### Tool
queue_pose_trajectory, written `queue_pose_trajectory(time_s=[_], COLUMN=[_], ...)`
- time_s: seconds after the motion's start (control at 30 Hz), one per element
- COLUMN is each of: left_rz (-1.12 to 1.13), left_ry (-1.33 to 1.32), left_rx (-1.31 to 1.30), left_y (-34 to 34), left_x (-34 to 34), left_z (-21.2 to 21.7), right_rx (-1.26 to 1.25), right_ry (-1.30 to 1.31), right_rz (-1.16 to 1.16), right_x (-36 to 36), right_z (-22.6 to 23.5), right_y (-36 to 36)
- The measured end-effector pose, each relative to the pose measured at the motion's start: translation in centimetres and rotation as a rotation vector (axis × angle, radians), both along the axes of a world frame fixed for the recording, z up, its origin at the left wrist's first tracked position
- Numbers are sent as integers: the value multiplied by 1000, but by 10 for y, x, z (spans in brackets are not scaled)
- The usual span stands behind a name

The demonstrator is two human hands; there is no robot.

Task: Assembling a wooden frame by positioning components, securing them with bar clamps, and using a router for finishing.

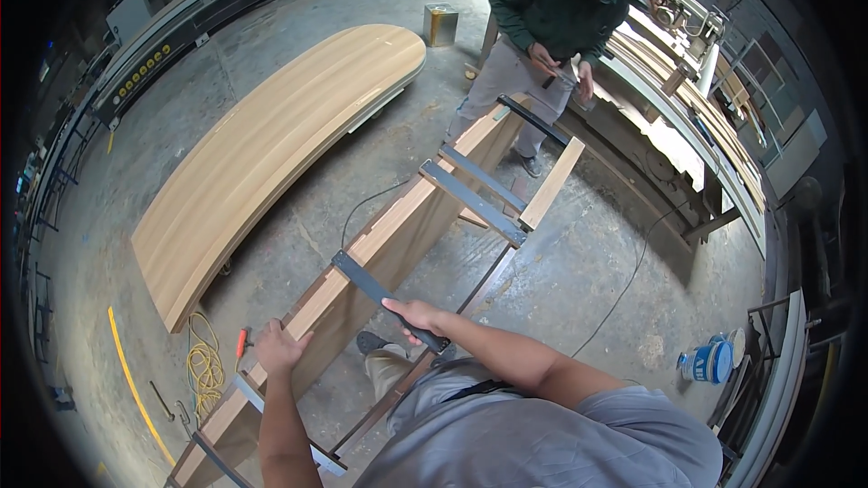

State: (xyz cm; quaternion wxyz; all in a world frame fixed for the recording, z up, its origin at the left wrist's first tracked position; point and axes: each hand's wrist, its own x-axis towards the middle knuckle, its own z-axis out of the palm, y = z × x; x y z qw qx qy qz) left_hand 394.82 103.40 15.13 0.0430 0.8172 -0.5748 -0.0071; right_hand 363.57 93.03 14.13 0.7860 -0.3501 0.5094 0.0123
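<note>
Concrete floor (298,239) spreads across this workshop, and a curved wooden panel (280,140) lies to the person's left. Before the person, a long wooden beam (389,224) runs diagonally, crossed by several other clamps (475,204), seemingly spaced so that the pressure is shared along it. The right hand (418,318) is closed around the lower part of one dark clamp (362,278), perhaps to steady it across the wood. The left hand (282,348) lies on the beam's upper edge, maybe for support; whether it grips, I cannot tell. At the far end stands a co-worker (551,9).
</note>
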Motion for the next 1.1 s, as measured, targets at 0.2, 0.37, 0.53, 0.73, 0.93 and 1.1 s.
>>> queue_pose_trajectory(time_s=[0.2, 0.37, 0.53, 0.73, 0.93, 1.1], left_rz=[-13, -15, -9, 7, 24, 19], left_ry=[16, 30, 25, 30, 33, 39], left_rx=[-12, -15, 0, 26, 63, 60], left_y=[0, -3, -2, -2, -4, -4], left_x=[2, 0, 0, 0, 0, 0], left_z=[0, 2, 1, 1, 2, 2], right_rx=[-4, -2, -2, -31, -24, -21], right_ry=[-32, -26, -36, -18, -35, -30], right_rz=[1, -12, -9, -16, 1, 7], right_x=[-1, 0, -1, 2, -1, -1], right_z=[1, 2, 2, -2, 2, -1], right_y=[-1, -2, -1, 0, -2, -2])
